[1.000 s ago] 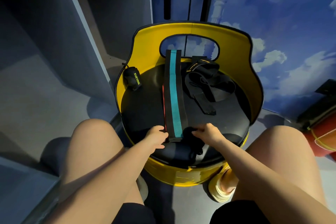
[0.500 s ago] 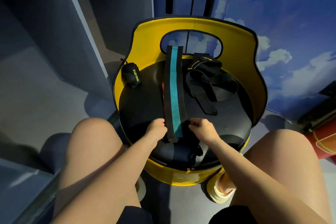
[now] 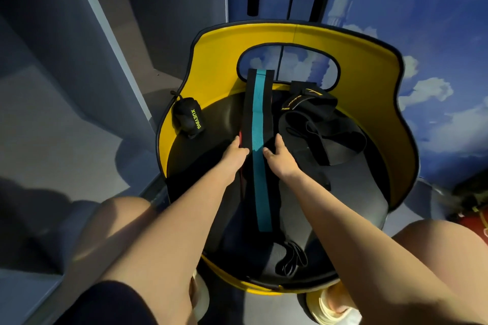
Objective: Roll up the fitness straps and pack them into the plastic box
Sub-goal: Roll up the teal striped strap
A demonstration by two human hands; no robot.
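Observation:
A long black strap with a teal stripe (image 3: 258, 124) lies flat along the black seat, from the yellow backrest (image 3: 211, 60) to the seat's near edge. My left hand (image 3: 233, 154) rests on the strap's left edge about halfway along, thumb on the black band. On the right edge, my right hand (image 3: 281, 158) presses with thumb and forefinger spread. A red edge (image 3: 240, 137) peeks out under the strap. A rolled black strap marked XUEYING (image 3: 188, 119) sits at the seat's left rim. No plastic box is in view.
A tangle of black straps with yellow lettering (image 3: 314, 119) lies at the seat's back right. Black loop bands (image 3: 290, 261) sit at the near front edge. My bare knees flank the chair. A grey cabinet (image 3: 79, 60) stands to the left.
Both hands left the strap's near end and moved forward to its middle. The near end now lies flat on the seat. The camera has come closer.

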